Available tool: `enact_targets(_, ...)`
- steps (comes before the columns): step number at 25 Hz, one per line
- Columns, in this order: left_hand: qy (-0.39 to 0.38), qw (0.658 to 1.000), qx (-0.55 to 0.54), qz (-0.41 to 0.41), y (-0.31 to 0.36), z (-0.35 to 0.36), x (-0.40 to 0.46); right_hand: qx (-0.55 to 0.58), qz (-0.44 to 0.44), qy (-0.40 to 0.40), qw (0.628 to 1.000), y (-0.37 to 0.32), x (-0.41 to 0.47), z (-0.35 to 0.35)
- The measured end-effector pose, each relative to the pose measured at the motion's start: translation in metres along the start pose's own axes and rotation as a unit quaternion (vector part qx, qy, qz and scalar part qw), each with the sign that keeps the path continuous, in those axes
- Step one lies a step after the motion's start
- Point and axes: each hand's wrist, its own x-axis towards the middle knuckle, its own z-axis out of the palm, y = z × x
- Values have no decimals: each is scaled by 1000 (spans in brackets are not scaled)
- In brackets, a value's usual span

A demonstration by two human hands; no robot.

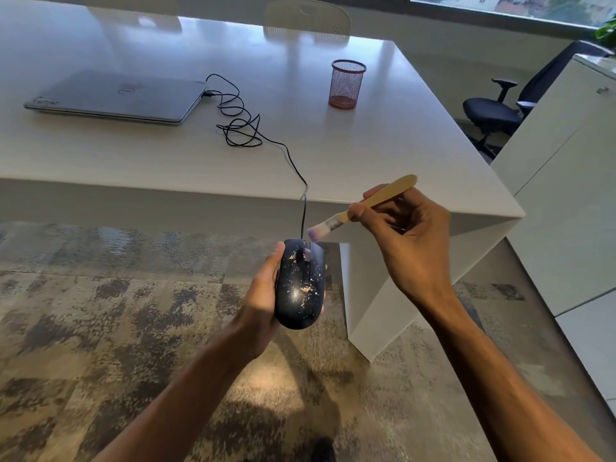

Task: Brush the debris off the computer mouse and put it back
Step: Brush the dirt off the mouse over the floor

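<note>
My left hand (258, 303) holds a black computer mouse (300, 285) from its left side, out in front of the table's near edge and above the carpet. Pale crumbs of debris speckle the mouse's top. Its black cable (293, 161) runs up over the table edge to a tangle by the laptop. My right hand (406, 241) grips a small brush (370, 203) with a light wooden handle. The blurred bristles hover just above the mouse's front right corner.
On the white table (383, 155) a closed grey laptop (116, 96) lies at the left and a red mesh pen cup (346, 84) stands at the right. A black office chair (496, 110) and a white cabinet (566, 181) are to the right. Patterned carpet (100, 321) lies below.
</note>
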Motion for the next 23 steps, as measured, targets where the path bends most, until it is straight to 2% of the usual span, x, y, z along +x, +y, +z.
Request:
enact_targets(2, 4, 1000, 9, 2, -1, 0, 2, 29, -1, -58, 998, -1, -3, 1)
enact_targets(4, 16, 1000, 14, -3, -1, 0, 2, 0, 0, -98, 995, 0, -5, 4)
enact_targets(7, -3, 1000, 18, 4, -1, 0, 1, -63, -2, -26, 998, 3, 0, 5)
enact_targets(9, -14, 999, 30, 8, -1, -1, 0, -36, -4, -1, 999, 2, 0, 3)
enact_targets(11, -7, 999, 41, 10, -1, 0, -2, -2, 3, -52, 999, 1, -3, 5)
enact_targets(13, 1, 999, 53, 4, -1, 0, -3, -22, 6, -88, 996, 1, -6, 8)
enact_targets(15, -4, 998, 66, 7, -2, 0, -5, -50, 3, -57, 997, 0, -4, 9)
enact_targets(17, -6, 998, 68, 14, -2, 0, -6, -32, 1, -30, 999, -1, -2, 6)
enact_targets(19, 13, 998, 58, 11, 0, 2, -7, -8, 4, -68, 998, -2, -5, 7)
enact_targets(21, 21, 998, 57, 0, 0, 2, -8, -36, 3, -92, 995, -2, -9, 9)
enact_targets(23, 11, 998, 59, -4, -2, 1, -9, -55, 3, -40, 998, 0, -7, 9)
